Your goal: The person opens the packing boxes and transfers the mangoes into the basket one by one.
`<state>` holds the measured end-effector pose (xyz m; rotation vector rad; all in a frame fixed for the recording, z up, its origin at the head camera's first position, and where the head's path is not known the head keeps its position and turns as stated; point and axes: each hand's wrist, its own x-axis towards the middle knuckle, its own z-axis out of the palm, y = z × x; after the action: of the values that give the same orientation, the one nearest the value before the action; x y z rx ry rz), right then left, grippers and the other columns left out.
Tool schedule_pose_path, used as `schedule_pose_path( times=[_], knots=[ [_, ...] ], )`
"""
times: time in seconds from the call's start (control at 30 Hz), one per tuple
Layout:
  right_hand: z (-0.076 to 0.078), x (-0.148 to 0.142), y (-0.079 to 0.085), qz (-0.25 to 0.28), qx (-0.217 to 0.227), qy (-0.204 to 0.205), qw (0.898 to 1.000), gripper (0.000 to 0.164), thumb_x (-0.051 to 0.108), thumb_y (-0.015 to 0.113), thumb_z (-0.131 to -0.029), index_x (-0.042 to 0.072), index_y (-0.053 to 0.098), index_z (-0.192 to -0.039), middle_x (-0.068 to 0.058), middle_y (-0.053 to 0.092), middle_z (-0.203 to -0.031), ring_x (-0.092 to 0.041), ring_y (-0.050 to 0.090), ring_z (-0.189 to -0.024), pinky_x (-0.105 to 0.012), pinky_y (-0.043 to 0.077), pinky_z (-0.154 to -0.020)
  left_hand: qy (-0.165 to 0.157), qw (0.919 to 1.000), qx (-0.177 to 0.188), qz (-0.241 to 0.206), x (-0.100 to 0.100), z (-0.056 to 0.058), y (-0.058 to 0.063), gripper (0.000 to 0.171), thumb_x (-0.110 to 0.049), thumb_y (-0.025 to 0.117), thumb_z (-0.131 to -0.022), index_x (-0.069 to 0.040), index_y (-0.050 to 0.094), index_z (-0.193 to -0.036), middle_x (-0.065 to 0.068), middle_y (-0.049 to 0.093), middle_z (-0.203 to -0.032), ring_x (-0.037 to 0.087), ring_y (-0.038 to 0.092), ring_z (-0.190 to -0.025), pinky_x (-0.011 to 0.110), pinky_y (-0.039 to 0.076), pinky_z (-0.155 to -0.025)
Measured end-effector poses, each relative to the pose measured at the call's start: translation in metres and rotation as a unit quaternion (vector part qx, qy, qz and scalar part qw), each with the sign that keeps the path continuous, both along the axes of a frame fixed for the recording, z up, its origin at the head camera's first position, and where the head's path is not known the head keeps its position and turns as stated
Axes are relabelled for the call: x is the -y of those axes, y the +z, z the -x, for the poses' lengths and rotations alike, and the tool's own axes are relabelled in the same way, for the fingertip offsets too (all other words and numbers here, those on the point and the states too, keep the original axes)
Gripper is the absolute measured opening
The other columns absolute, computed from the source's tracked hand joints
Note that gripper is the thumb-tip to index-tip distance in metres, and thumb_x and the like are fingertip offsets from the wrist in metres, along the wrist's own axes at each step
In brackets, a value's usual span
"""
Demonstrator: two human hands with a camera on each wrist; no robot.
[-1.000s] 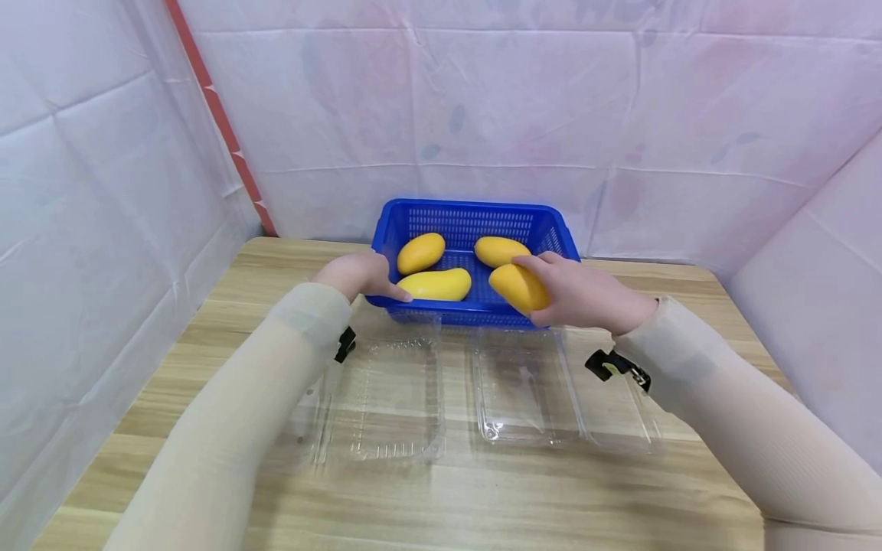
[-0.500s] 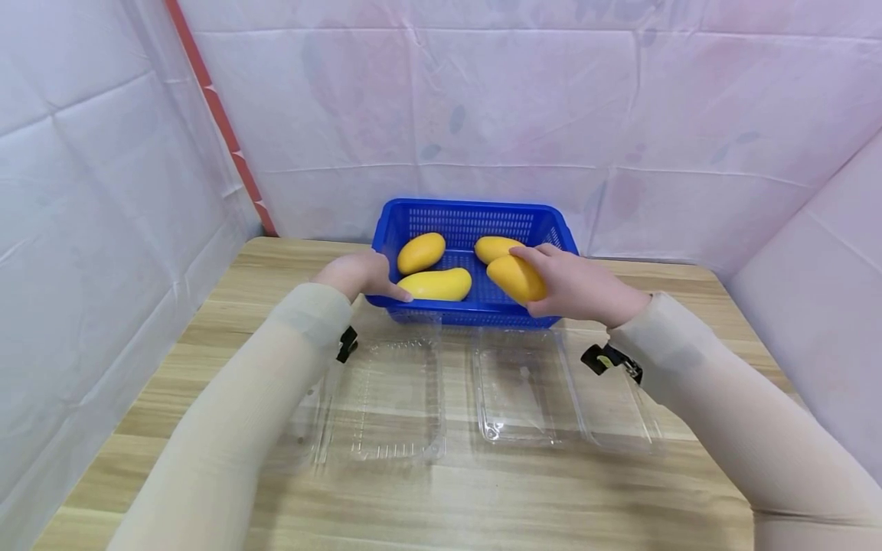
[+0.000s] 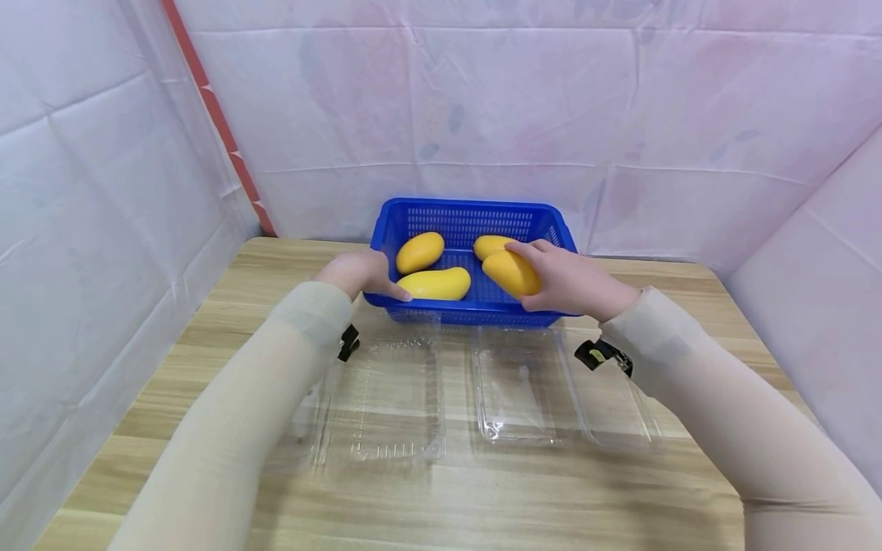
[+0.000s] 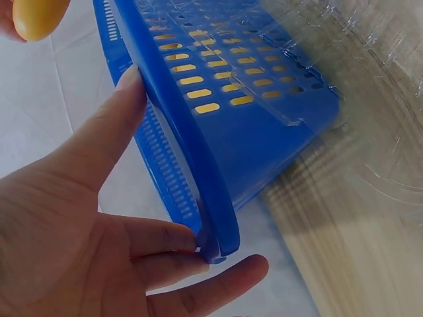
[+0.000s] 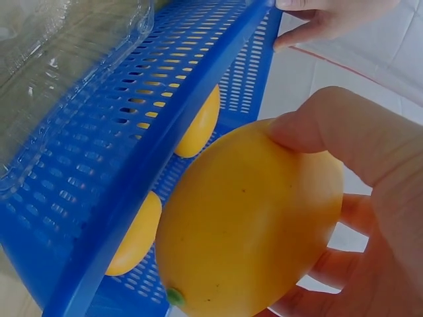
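My right hand (image 3: 570, 280) grips a yellow mango (image 3: 511, 274) above the right part of a blue plastic basket (image 3: 475, 205). In the right wrist view the held mango (image 5: 244, 224) shows a small green stem end, with thumb and fingers on opposite sides of it. My left hand (image 3: 360, 274) holds the basket's front left corner, and the left wrist view has its thumb on the rim (image 4: 188, 142) and fingertips at the corner. Inside the basket lie a mango (image 3: 420, 252) at back left, a longer one (image 3: 437, 284) at front left, and another (image 3: 486, 246) partly hidden behind the held one.
Two clear plastic clamshell boxes stand lid-open before the basket: a left box (image 3: 400, 402) and a right box (image 3: 520, 398). Their lids lie outward, under or near my forearms. The wooden table (image 3: 482, 505) meets cloth-covered walls (image 3: 517, 99) at the back and sides.
My right hand, gripping the mango, has shifted slightly left and toward the back over the basket, covering more of the mango behind. The left hand has stayed at the corner.
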<state>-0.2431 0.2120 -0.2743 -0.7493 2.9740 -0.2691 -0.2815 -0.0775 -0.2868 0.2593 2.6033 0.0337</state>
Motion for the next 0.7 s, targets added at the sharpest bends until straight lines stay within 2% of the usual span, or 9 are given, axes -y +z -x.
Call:
schedule_pose_path(
  times=[0.3,0.57,0.7],
  knots=[
    [0.004,0.003,-0.002,0.012,-0.01,0.011,1.0,0.078,0.021,0.072,-0.076,0.009,0.035,-0.144,-0.017,0.051,-0.117,-0.026,0.052,-0.085,-0.04,0.047,-0.069,0.01,0.9999,-0.003,0.012,-0.001,0.001,-0.002,0.09,-0.067,0.056,-0.079,0.002,0.045,-0.136,0.022,0.039,-0.141,0.034,0.048,-0.118,0.046,0.041,-0.095],
    [0.011,0.003,-0.009,0.001,-0.011,0.004,1.0,0.078,0.023,0.072,-0.076,0.008,0.035,-0.143,-0.017,0.051,-0.116,-0.026,0.051,-0.084,-0.04,0.046,-0.068,0.008,0.9999,-0.006,0.005,0.001,0.0,-0.002,0.093,-0.066,0.056,-0.079,0.002,0.037,-0.14,0.022,0.031,-0.145,0.036,0.038,-0.128,0.049,0.035,-0.1],
    [0.014,0.001,-0.012,0.0,-0.006,-0.005,1.0,0.079,0.023,0.072,-0.077,0.008,0.034,-0.144,-0.017,0.05,-0.122,-0.027,0.051,-0.09,-0.042,0.046,-0.072,0.009,0.9999,-0.008,0.002,0.001,-0.001,-0.002,0.093,-0.066,0.057,-0.079,0.002,0.039,-0.139,0.022,0.034,-0.144,0.036,0.041,-0.125,0.048,0.037,-0.099]
  ],
)
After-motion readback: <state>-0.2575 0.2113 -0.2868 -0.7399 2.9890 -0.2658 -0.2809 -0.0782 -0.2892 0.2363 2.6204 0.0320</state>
